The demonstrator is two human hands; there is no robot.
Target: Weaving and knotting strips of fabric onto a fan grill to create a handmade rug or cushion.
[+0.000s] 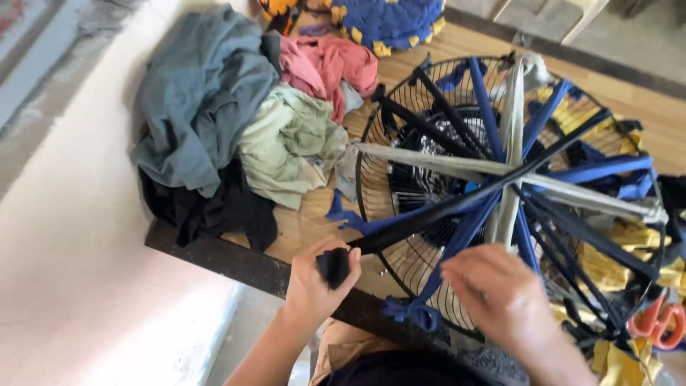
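A round black wire fan grille (400, 207) lies flat on a wooden table (314, 221). Strips of blue, black and pale grey cloth are stretched across it like spokes. My left hand (318, 279) is closed around the end of a black cloth strip (457, 204) at the grille's near-left rim, and the strip runs taut across the middle. My right hand (500, 293) hovers over the near rim, fingers bent, next to a knotted blue strip (407, 311); it is blurred and seems to hold nothing.
A heap of clothes lies on the table's left: grey-blue (200, 93), pale green (289, 143), pink (332, 64) and black (214, 207). Orange-handled scissors (657, 322) sit at the right on yellow scraps (622, 361). A blue and yellow woven piece (389, 21) lies at the far edge.
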